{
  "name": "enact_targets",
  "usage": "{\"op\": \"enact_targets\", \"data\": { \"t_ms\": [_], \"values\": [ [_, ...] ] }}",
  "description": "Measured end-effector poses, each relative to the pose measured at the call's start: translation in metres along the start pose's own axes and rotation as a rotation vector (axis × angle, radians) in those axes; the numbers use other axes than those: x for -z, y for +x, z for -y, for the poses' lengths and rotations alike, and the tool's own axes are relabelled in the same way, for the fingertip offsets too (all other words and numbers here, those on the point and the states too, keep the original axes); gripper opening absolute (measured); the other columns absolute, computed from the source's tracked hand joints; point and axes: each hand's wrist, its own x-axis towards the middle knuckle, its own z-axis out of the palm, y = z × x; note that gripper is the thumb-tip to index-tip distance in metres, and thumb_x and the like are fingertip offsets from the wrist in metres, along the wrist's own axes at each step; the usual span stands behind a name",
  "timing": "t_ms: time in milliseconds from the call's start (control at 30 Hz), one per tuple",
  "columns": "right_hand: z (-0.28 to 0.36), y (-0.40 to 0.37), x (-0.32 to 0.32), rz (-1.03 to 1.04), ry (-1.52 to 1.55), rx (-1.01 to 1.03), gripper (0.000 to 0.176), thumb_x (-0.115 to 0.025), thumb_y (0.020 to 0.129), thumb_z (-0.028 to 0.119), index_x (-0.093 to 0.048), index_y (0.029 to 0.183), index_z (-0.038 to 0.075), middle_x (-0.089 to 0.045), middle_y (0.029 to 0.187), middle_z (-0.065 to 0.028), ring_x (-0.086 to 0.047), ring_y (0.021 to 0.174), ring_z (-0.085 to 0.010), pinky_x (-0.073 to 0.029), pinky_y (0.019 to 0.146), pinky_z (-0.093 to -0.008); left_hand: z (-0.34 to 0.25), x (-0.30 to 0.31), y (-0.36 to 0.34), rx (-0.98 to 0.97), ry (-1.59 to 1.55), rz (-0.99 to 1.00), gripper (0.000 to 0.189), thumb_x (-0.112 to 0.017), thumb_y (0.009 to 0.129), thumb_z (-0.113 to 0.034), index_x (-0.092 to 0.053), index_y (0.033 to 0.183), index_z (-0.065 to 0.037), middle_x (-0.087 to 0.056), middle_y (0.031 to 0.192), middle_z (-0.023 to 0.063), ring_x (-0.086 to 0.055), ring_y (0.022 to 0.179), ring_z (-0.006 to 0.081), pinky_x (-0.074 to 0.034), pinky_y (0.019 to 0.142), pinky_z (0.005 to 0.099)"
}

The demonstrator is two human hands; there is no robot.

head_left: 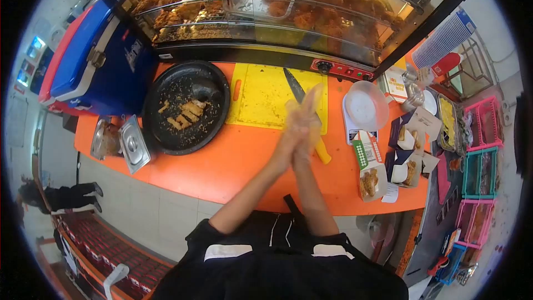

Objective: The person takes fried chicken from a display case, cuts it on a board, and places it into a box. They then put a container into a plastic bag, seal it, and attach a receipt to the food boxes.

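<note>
My left hand (290, 132) and my right hand (310, 129) are pressed palm to palm above the front of the yellow cutting board (258, 97). Both are blurred by motion; stretched fingers point up and to the right, and nothing shows between them. Beneath and behind the hands lies a knife, its dark blade (293, 84) on the board and its yellow handle (322, 153) over the orange table. Left of the board, a round black tray (186, 144) carries sliced fried chicken (190, 112), crumbs and a dark rounded object.
A glass display cabinet (255, 5) of fried chicken stands behind the board. At left are a blue cooler (105, 61) and a metal lid (133, 143). On the right, a clear bowl (363, 108) sits on a scale, near several food boxes (371, 169) and stacked cups (444, 39).
</note>
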Motion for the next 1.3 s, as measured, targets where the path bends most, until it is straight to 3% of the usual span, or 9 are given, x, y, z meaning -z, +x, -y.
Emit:
{"op": "enact_targets", "data": {
  "t_ms": [233,333,467,767,800,1033,1100,1167,1300],
  "values": [
    [0.005,-0.056,0.026,0.408,-0.24,-0.264,0.046,-0.04,0.091,0.015,-0.029,0.135,0.003,-0.028,0.14,-0.0161,-0.029,0.127,-0.0276,-0.023,0.104,-0.0365,0.045,0.072,0.086,-0.454,-0.274,-0.261,0.05,-0.037,0.093,-0.03,-0.03,0.133,0.001,-0.037,0.131,0.0123,-0.034,0.122,0.0219,-0.025,0.103,0.0299],
    [-0.038,-0.057,0.07,0.365,-1.362,-0.084,0.046,-0.046,0.087,0.017,-0.035,0.13,0.004,-0.036,0.131,-0.0191,-0.039,0.118,-0.0334,-0.031,0.099,-0.0402,0.041,0.113,0.118,-0.412,0.518,-0.588,0.064,-0.05,0.086,-0.038,-0.029,0.132,0.002,-0.034,0.133,0.0169,-0.028,0.126,0.0287,-0.018,0.106,0.0354],
    [-0.086,-0.03,0.109,0.172,-1.879,-0.011,0.056,-0.057,0.075,0.015,-0.039,0.127,0.005,-0.051,0.103,-0.0151,-0.054,0.092,-0.0301,-0.043,0.086,-0.0398,0.054,0.13,0.118,-0.319,1.54,-0.104,0.074,-0.056,0.076,-0.046,-0.034,0.128,0.001,-0.036,0.13,0.0207,-0.03,0.125,0.0321,-0.019,0.104,0.0426],
    [-0.082,-0.076,0.09,0.304,-1.735,0.261,0.038,-0.046,0.079,0.008,-0.046,0.117,0.005,-0.054,0.081,-0.0092,-0.055,0.066,-0.0211,-0.048,0.054,-0.0308,0.078,0.157,0.082,-0.484,1.596,0.233,0.06,-0.052,0.078,-0.04,-0.043,0.124,-0.003,-0.045,0.122,0.0231,-0.037,0.12,0.0376,-0.023,0.1,0.0523],
    [-0.078,-0.066,0.072,0.296,-1.391,-0.066,0.039,-0.044,0.081,0.01,-0.045,0.119,0.006,-0.055,0.09,-0.0114,-0.056,0.077,-0.0218,-0.048,0.062,-0.0313,0.078,0.163,0.077,-0.569,1.614,0.25,0.057,-0.052,0.079,-0.036,-0.044,0.124,-0.003,-0.045,0.122,0.0234,-0.037,0.119,0.0385,-0.024,0.099,0.0511],
    [-0.042,-0.07,0.14,-0.18,-1.226,0.408,0.036,-0.056,0.075,0.019,-0.053,0.107,0.005,-0.054,0.095,-0.0097,-0.053,0.088,-0.0277,-0.042,0.07,-0.04,0.077,0.094,0.006,-0.603,1.371,0.287,0.042,-0.053,0.084,-0.023,-0.047,0.12,-0.003,-0.055,0.108,0.0209,-0.051,0.104,0.0356,-0.041,0.086,0.0441],
    [-0.001,-0.095,0.222,-0.392,-1.166,0.084,0.018,-0.05,0.083,0.014,-0.054,0.097,0.003,-0.056,0.09,-0.0151,-0.054,0.089,-0.0317,-0.044,0.073,-0.0393,0.094,0.041,-0.018,0.004,1.031,0.255,0.04,-0.053,0.086,-0.02,-0.045,0.122,-0.005,-0.06,0.091,0.0144,-0.059,0.083,0.023,-0.048,0.071,0.0334],
    [0.036,-0.112,0.287,-0.858,-0.916,-0.248,0.02,-0.046,0.087,0.019,-0.052,0.093,0.001,-0.057,0.082,-0.0181,-0.056,0.078,-0.0372,-0.045,0.068,-0.0434,0.145,-0.006,-0.022,0.108,0.786,0.259,0.04,-0.052,0.088,-0.021,-0.043,0.123,-0.005,-0.059,0.087,0.0123,-0.058,0.076,0.0177,-0.047,0.064,0.0299],
    [0.019,-0.131,0.354,-0.479,-1.067,-0.356,0.026,-0.042,0.09,0.025,-0.049,0.095,0.001,-0.057,0.08,-0.0253,-0.057,0.077,-0.0395,-0.042,0.066,-0.0497,0.202,-0.117,-0.011,0.341,0.572,0.172,0.038,-0.046,0.091,-0.021,-0.041,0.121,0.0,-0.058,0.083,0.0162,-0.057,0.066,0.0193,-0.045,0.057,0.0307]
  ]
}}
